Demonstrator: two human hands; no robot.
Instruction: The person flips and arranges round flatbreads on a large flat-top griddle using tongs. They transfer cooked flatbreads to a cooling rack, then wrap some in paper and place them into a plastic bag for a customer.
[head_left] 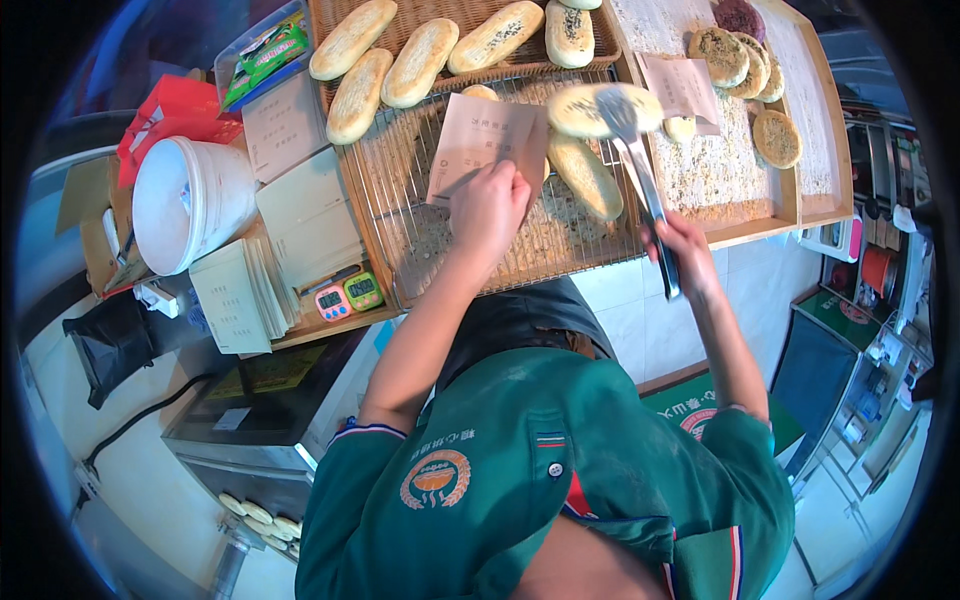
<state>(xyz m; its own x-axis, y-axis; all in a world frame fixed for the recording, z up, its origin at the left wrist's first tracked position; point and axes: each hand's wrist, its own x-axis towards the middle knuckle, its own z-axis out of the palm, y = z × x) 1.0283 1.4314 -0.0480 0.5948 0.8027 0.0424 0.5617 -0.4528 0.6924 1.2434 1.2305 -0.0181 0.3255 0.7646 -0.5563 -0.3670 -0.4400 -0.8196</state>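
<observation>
My left hand (488,205) is closed on a brown paper bag (465,140), held upright over the wire rack (400,150). In my right hand (685,250) is a pair of metal tongs (650,195) with dark handles. The tong heads lie on a long oval flatbread (577,110), just right of the bag's top; whether they grip it from below is hidden. Under it, another oval flatbread (588,180) rests slanted on the rack. A second paper bag (678,88) lies to the right, with a piece of bread (680,128) showing below its edge.
Several long flatbreads (420,62) lie in and along a wicker basket (425,15) at the back. Round breads (776,138) sit on the wooden tray (730,190) at right. To the left are a white bucket (220,195), stacked paper bags (235,295) and two small timers (332,302).
</observation>
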